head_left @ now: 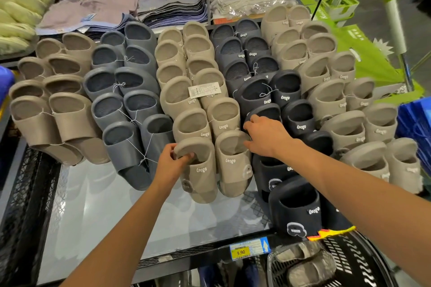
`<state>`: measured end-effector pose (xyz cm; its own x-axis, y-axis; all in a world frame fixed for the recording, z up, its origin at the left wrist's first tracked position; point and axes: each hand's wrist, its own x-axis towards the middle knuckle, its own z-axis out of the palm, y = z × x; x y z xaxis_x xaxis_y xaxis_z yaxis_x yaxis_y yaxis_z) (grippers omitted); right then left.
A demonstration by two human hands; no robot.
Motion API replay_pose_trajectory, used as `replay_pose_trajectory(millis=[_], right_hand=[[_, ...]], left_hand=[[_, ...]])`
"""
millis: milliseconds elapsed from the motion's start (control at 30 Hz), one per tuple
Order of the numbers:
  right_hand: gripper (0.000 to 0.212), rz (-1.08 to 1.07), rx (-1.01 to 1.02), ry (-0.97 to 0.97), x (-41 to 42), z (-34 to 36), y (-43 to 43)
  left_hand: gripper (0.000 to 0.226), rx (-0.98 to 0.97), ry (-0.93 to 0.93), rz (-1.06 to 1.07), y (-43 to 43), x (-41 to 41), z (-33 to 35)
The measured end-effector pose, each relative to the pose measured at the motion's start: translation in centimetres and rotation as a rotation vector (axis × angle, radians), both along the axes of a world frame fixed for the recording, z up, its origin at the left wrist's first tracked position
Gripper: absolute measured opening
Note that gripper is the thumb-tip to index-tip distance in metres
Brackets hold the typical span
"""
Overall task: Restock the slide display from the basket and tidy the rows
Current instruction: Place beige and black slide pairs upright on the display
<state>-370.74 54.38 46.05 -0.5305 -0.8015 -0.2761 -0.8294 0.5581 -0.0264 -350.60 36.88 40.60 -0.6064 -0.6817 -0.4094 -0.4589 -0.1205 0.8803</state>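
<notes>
Rows of slides in brown, grey, beige and black lean on a sloped display shelf (112,205). At the front of the middle beige row stands a beige pair. My left hand (173,161) grips the heel rim of its left slide (200,175). My right hand (265,137) rests on the heel of its right slide (234,165), fingers spread against the black slide (263,113) behind. A black slide (295,205) stands lowest in the black row. The black basket (359,261) at bottom right holds taupe slides (305,265).
Folded clothes (168,2) lie in stacks behind the display. A yellow price label reading 9.90 (241,251) sits on the shelf's front edge. A blue crate (417,128) stands at the right, green packaging (363,49) beyond it. Bare shelf surface spreads at front left.
</notes>
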Motion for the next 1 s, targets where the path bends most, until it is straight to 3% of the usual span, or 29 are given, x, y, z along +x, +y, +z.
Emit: replay_pose_trajectory(millis=[133,400,800,1000], right_hand=[[0.043,0.027,0.012,-0.005,0.3,0.0,-0.2],[0.040,0.029,0.010,0.006,0.4,-0.4,-0.3],[0.048,0.016,0.001,0.022,0.7,-0.9,-0.4],[0.047,0.009,0.001,0.011,0.7,-0.9,-0.4]], left_hand=[[0.024,-0.087,0.011,-0.084,0.0,0.1,0.3],[0.025,-0.172,-0.055,-0.187,-1.1,-0.4,1.0],[0.049,-0.019,-0.040,-0.087,-0.1,-0.5,0.0],[0.042,-0.050,-0.039,-0.074,-0.1,-0.3,0.0]])
